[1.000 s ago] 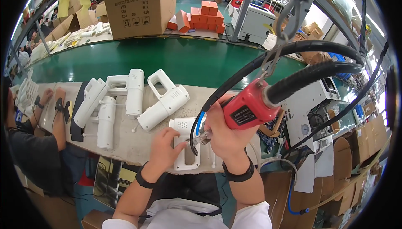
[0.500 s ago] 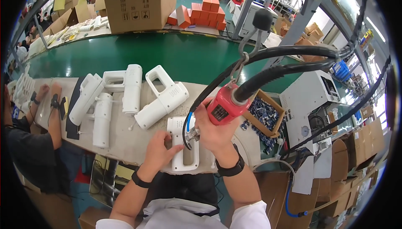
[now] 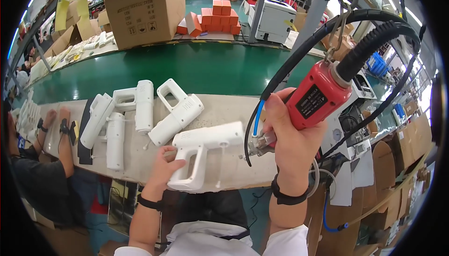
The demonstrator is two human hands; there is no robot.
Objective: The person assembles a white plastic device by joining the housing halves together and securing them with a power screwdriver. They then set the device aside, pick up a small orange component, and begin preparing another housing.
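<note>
My right hand (image 3: 299,151) is wrapped round a red power screwdriver (image 3: 318,96), held up off the bench. A black corrugated hose and cable run from its top, a thin blue tube along its side, and its metal tip points down and left. Just left of that tip, a white gun-shaped plastic housing (image 3: 208,135) lies on the worktable, its barrel towards the right. My left hand (image 3: 163,167) grips the edge of its looped handle between thumb and fingers. A thin white piece hangs blurred below the barrel.
Several more white housings (image 3: 181,118) lie further back and left on the worktable (image 3: 229,104). A co-worker's arms (image 3: 65,137) rest at the far left. Beyond is a green conveyor belt (image 3: 154,66) with a cardboard carton (image 3: 140,8) and orange boxes (image 3: 220,20) behind it.
The red screwdriver has lifted away to the right in my right hand. The white housing has turned from handle towards me to barrel rightwards, with my left hand now on its handle.
</note>
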